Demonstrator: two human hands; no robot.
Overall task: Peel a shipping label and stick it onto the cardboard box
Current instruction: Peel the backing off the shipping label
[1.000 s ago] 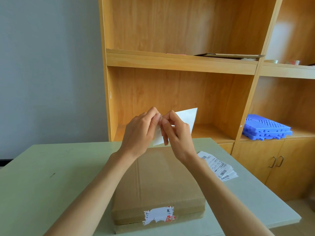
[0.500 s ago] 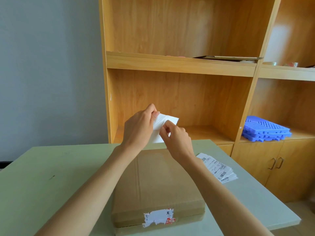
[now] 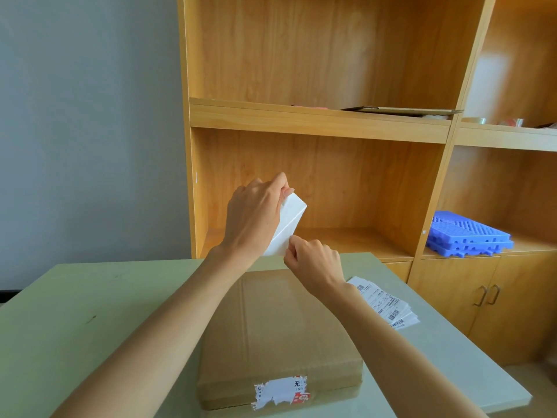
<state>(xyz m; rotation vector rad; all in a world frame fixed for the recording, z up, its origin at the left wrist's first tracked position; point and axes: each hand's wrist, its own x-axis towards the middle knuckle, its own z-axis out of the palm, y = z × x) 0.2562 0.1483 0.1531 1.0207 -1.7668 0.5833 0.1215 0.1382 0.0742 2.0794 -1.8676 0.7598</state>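
Note:
A flat brown cardboard box (image 3: 280,336) lies on the pale green table (image 3: 90,327), with a torn white sticker remnant (image 3: 281,390) on its near side. Above the box's far edge I hold a white shipping label sheet (image 3: 287,224), blank side toward me. My left hand (image 3: 256,215) pinches its upper corner. My right hand (image 3: 313,260) pinches its lower edge with thumb and forefinger. Whether label and backing have separated is hidden by my hands.
A fanned stack of printed labels (image 3: 384,301) lies on the table right of the box. Behind stands a wooden shelf unit (image 3: 316,122) with flat cardboard (image 3: 401,110) on one shelf, blue plastic trays (image 3: 470,235) at right, and cabinet doors (image 3: 482,297) below.
My left hand rose and moved left with the sheet's top corner. My right hand dropped to the sheet's lower edge, so the sheet now stretches between the hands.

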